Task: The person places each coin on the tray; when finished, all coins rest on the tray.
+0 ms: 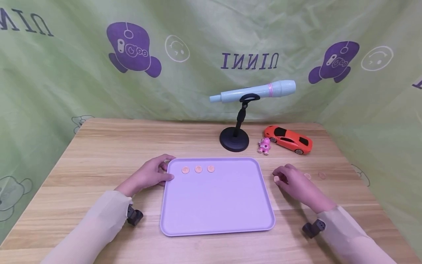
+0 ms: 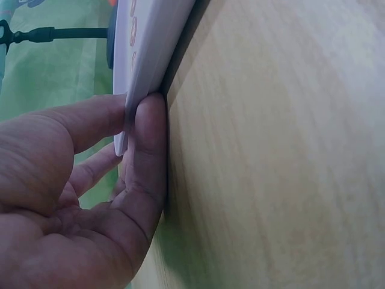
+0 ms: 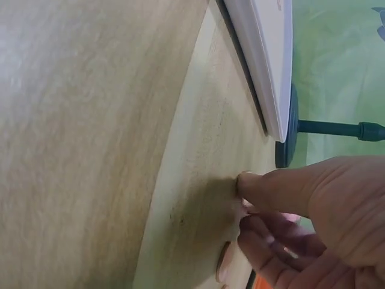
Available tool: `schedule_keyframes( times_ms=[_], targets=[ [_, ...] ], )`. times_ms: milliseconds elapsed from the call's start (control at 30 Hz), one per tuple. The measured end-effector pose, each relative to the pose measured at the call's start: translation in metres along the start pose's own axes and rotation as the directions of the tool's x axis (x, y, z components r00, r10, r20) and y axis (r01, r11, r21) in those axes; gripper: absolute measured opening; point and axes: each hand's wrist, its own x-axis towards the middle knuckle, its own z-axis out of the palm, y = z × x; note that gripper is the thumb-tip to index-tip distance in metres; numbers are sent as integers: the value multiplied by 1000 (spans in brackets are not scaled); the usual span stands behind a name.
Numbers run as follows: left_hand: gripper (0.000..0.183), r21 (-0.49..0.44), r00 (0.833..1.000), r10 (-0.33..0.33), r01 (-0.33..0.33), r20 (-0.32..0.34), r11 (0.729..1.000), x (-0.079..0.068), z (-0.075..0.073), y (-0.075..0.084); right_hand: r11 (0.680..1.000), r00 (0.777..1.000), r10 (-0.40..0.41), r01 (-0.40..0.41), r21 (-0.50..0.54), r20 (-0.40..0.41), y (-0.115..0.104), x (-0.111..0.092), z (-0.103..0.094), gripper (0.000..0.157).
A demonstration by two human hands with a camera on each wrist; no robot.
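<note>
A lilac tray (image 1: 217,205) lies on the table, with three copper-coloured coins (image 1: 198,169) in a row near its far edge. My left hand (image 1: 150,174) grips the tray's left rim, and in the left wrist view the thumb is on the rim and a finger (image 2: 150,129) lies beneath it. Just right of the tray, my right hand (image 1: 295,183) pinches another copper coin (image 1: 276,179) low over the table. Its thumb and fingers partly hide that coin in the right wrist view. Two more coins (image 1: 321,175) lie on the table beyond the right hand.
A light-blue microphone (image 1: 254,91) rests on a black stand (image 1: 234,139) behind the tray. Right of the stand are a small pink bear figure (image 1: 264,146) and a red toy car (image 1: 288,139). A green printed curtain (image 1: 197,91) hangs behind the wooden table (image 1: 115,146).
</note>
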Motion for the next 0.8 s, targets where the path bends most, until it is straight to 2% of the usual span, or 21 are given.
schedule_keyframes(
  times_ms=[200, 467, 567, 633, 800],
  targets=[
    [61, 3, 1000, -1, 1, 0, 1000, 0, 0, 2, 997, 999, 31, -30, 66, -11, 2, 2, 1, 10],
    [61, -2, 1000, -9, 9, 3, 1000, 0, 0, 2, 969, 990, 88, -59, 241, -113, 11, 7, 5, 15],
    [62, -7, 1000, -11, 11, 5, 1000, 1, 0, 2, 947, 986, 123, -81, 311, -116, 7, 11, 3, 18],
    [62, -6, 1000, -12, 12, 4, 1000, 1, 0, 1, 928, 986, 141, -99, 360, -92, 1, 15, 1, 22],
    [62, 1, 1000, -15, 15, 3, 1000, 1, -1, 1, 848, 991, 130, -119, 517, 16, -17, 30, 2, 27]
  ],
)
